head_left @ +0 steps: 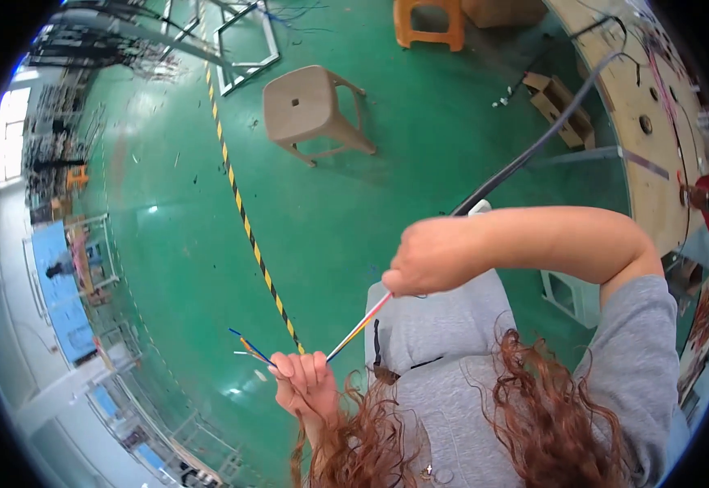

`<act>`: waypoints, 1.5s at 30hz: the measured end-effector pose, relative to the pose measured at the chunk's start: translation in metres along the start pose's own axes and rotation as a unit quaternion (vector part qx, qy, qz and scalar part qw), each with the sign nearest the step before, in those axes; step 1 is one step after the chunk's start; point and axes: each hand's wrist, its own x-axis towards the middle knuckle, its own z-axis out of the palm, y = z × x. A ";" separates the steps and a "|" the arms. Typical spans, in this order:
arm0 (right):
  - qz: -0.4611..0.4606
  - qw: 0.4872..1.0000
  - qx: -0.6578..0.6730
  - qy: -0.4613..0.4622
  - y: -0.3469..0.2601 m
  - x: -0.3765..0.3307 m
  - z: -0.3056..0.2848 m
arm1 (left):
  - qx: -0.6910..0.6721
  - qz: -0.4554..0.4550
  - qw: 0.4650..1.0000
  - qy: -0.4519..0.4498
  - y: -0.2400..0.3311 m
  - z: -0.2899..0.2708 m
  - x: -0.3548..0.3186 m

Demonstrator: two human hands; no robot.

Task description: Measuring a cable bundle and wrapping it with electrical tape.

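Observation:
A bundle of thin coloured wires [359, 328], white, red, yellow and blue among them, stretches between my two hands above my lap. My left hand [304, 382] is closed around the wires near their free ends, which fan out past its fingers to the left. My right hand [438, 256] is closed at the point where the wires come out of a thick black cable [517, 161]. That cable runs from behind my right hand up to the worktable at the upper right. What lies inside each fist is hidden by the fingers.
A beige stool [299, 104] stands ahead on the green floor, with an orange stool [429, 23] farther off. At the right are a wooden worktable [619, 77] and an open cardboard box [562, 110]. Yellow-black tape [241, 207] crosses the floor; a metal frame [249, 49] stands far left.

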 end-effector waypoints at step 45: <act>0.512 0.616 0.423 0.423 -0.132 -0.207 0.260 | 0.523 -0.158 0.752 -0.368 -0.211 0.015 0.161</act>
